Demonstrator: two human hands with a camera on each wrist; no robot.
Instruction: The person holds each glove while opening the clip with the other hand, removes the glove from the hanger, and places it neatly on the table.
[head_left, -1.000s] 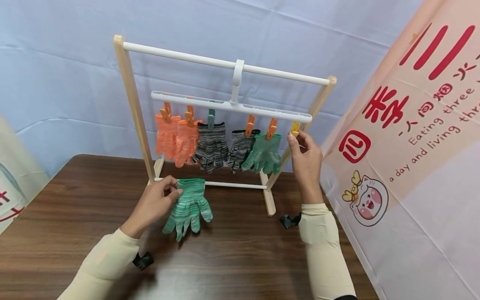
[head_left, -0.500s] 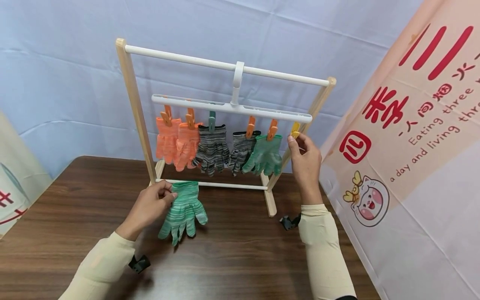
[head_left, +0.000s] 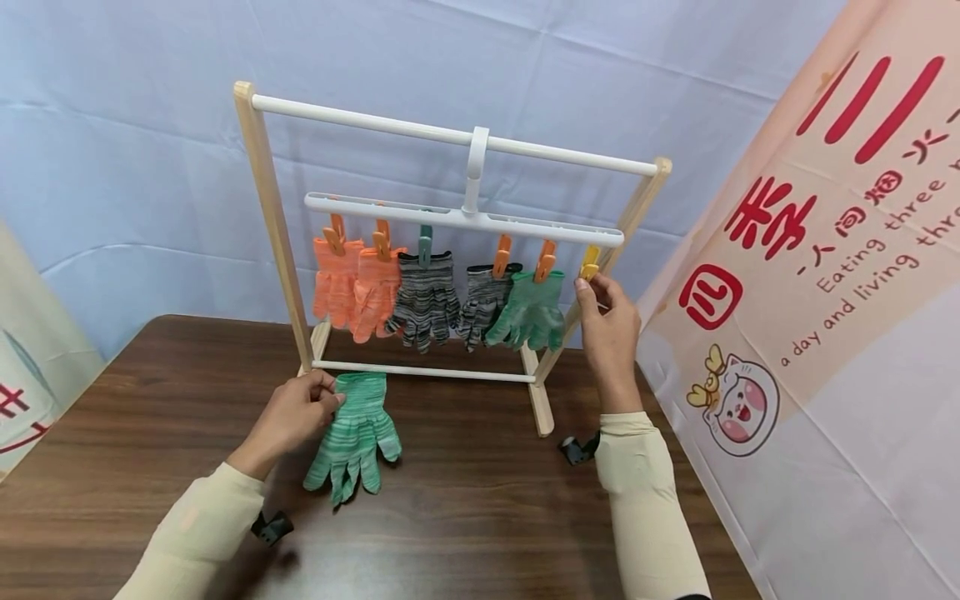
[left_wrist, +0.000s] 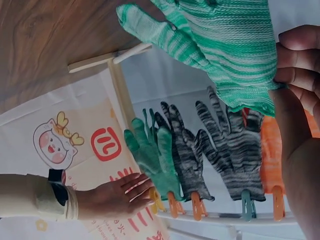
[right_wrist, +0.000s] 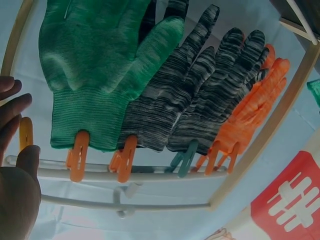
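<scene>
Loose green glove (head_left: pixel 356 433): had shifted lower and farther left since the earlier frame; it hung fingers-down above the wooden tabletop (head_left: pixel 465 508), in front of the rack (head_left: pixel 264 183).
Handling: it looked light, soft and stretchy, a knit likely to droop and swing rather than break; the ribbed cuff (head_left: pixel 363 385) seemed the surest hold.
Left hand (head_left: pixel 292 417): had travelled with that glove, pinching one edge of its cuff between thumb and fingers.
Right hand (head_left: pixel 611 329): was raised, thumb and fingertips at the lower end of the yellow clip (head_left: pixel 591 255); whether they squeezed it could not be told.
Pegged row: below the white hanger (head_left: pixel 390 209), left to right, hung two orange gloves (head_left: pixel 335 283), two grey-and-black gloves (head_left: pixel 426 300) and a pegged green glove (head_left: pixel 534 308), with the yellow clip last.
Backdrop: pale blue cloth (head_left: pixel 375 42) rose behind, a printed banner (head_left: pixel 787 142) at right.
</scene>
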